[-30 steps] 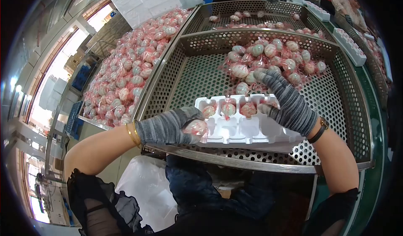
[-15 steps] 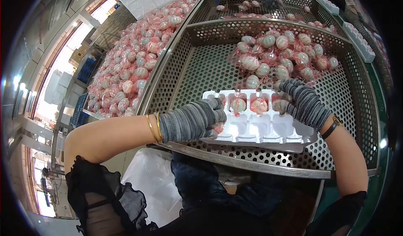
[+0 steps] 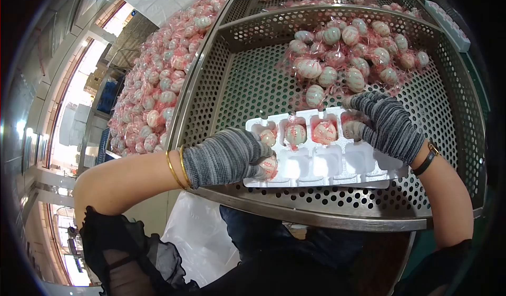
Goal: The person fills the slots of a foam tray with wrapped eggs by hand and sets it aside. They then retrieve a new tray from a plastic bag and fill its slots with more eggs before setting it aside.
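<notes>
A white foam tray point(image 3: 332, 179) with two rows of cells is held tilted over a perforated metal bin. Eggs wrapped in clear film with red print, one of them a wrapped egg point(image 3: 295, 134), sit in three cells of its far row. My left hand point(image 3: 224, 156), in a grey striped glove, closes its fingers on a wrapped egg point(image 3: 269, 167) at the near left cell. Gloved alike, my right hand point(image 3: 387, 125) curls its thumb and fingers at the far row's right part. Pink film shows between them; the egg there is mostly hidden.
A heap of wrapped eggs point(image 3: 353, 53) lies in the perforated metal bin point(image 3: 253, 85) beyond the tray. More wrapped eggs point(image 3: 158, 90) are piled to the left. Behind a divider point(image 3: 327, 14) another bin section holds several eggs. White trays point(image 3: 448, 25) stand along the right side.
My left hand has moved slightly left and down, uncovering more of the eggs at the tray's left end. The right hand stays at its cell. The other person's gloved hand is out of view.
</notes>
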Available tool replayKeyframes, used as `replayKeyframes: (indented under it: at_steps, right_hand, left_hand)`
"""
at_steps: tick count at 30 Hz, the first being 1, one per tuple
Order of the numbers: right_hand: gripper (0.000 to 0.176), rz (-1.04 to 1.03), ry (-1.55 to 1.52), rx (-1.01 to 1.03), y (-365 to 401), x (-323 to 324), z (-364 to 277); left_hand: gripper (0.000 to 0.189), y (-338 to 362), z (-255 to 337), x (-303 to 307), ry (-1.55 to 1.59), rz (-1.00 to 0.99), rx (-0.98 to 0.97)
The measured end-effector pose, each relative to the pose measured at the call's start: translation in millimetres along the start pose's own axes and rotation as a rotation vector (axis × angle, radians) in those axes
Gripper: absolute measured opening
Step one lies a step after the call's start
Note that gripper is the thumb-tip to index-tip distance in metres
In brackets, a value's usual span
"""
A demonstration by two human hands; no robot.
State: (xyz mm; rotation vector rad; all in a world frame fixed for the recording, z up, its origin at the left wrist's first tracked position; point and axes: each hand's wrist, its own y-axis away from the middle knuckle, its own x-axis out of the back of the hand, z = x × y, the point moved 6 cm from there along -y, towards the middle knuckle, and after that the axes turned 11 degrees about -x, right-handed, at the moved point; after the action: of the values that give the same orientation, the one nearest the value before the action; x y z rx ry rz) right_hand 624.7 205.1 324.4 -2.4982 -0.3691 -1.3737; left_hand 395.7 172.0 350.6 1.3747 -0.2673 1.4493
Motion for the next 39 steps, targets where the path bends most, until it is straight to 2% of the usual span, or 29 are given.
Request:
replayKeyframes:
  at_steps: [2, 5, 6, 8, 12, 16, 19, 20, 22, 23, 24, 26, 27, 28, 31, 32, 35, 36, 39]
  right_hand:
    - [0.038, 0.025, 0.006, 0.008, -0.5, 0.4, 0.5]
    - [0.037, 0.033, 0.003, -0.009, 0.9, 0.8, -0.6]
    - [0.037, 0.026, -0.006, -0.013, 0.5, 0.5, -0.2]
    - [0.037, -0.019, -0.028, -0.054, 0.2, 1.5, -1.0]
    - [0.039, 0.013, -0.034, -0.008, -0.8, 0.6, 2.8]
    - [0.038, -0.011, -0.091, -0.009, -3.2, -2.7, 4.0]
    - [0.042, -0.134, -0.147, -0.061, -4.5, 0.6, 2.8]
    - [0.050, -0.222, 0.004, -0.052, -4.5, 0.7, 3.2]
    - [0.057, -0.297, 0.144, -0.080, -0.6, 3.7, 6.9]
    - [0.060, -0.339, 0.209, -0.093, 2.8, 3.0, 9.8]
    - [0.068, -0.245, 0.217, 0.021, 7.3, 2.2, 13.1]
    - [0.060, -0.223, 0.175, 0.052, 8.0, 0.8, 15.1]
    - [0.056, -0.205, 0.154, 0.067, 7.5, 0.2, 17.0]
    - [0.055, -0.100, 0.143, 0.102, 9.6, -1.4, 21.9]
    - [0.056, -0.219, 0.200, 0.008, 8.1, 2.5, 16.1]
    - [0.057, -0.182, 0.210, 0.039, 7.7, 2.2, 15.4]
    - [0.059, -0.216, 0.165, 0.048, 4.5, 0.8, 17.1]
    - [0.060, -0.213, 0.168, 0.051, 4.7, 1.6, 16.0]
    - [0.060, -0.203, 0.168, 0.069, 5.6, 2.7, 13.0]
  left_hand:
    - [0.024, -10.0, -3.8, -8.1, -0.044, -0.071, -0.028]
    - [0.020, -11.3, -3.5, -21.0, -0.160, -0.007, -0.064]
    - [0.020, -11.1, 0.6, -17.6, -0.158, 0.098, -0.139]
    - [0.019, -9.7, 0.6, -12.9, -0.105, 0.044, -0.132]
    - [0.013, -14.1, 0.5, -9.6, -0.126, -0.089, -0.152]
    - [0.020, -9.1, 4.8, -18.8, -0.262, 0.048, -0.166]
    - [0.023, -9.1, -8.4, -9.3, 0.122, -0.032, -0.057]
    - [0.026, -12.1, -11.5, 2.7, 0.214, -0.084, -0.082]
    - [0.025, -29.8, -30.8, 33.0, 0.311, 0.147, -0.402]
    - [0.024, -44.1, -44.7, 48.7, 0.403, 0.277, -0.055]
    - [0.023, -52.4, -55.8, 60.0, 0.488, 0.402, 0.300]
    - [0.033, -97.2, -87.8, 69.3, -0.161, 0.535, 0.023]
    - [0.042, -114.9, -99.4, 63.7, -0.282, 0.558, -0.001]
    - [0.051, -131.6, -105.9, 59.3, -0.404, 0.580, -0.026]
    - [0.063, -167.7, -116.9, 53.6, -0.445, 0.732, -0.015]
    - [0.064, -175.3, -118.3, 56.2, -0.470, 0.742, 0.029]
    - [0.062, -179.8, -113.3, 73.1, -0.372, 0.555, 0.095]
    - [0.054, -177.3, -106.6, 79.4, -0.410, 0.436, 0.118]
    - [0.044, -166.0, -133.2, 67.5, -0.203, 0.555, 0.075]
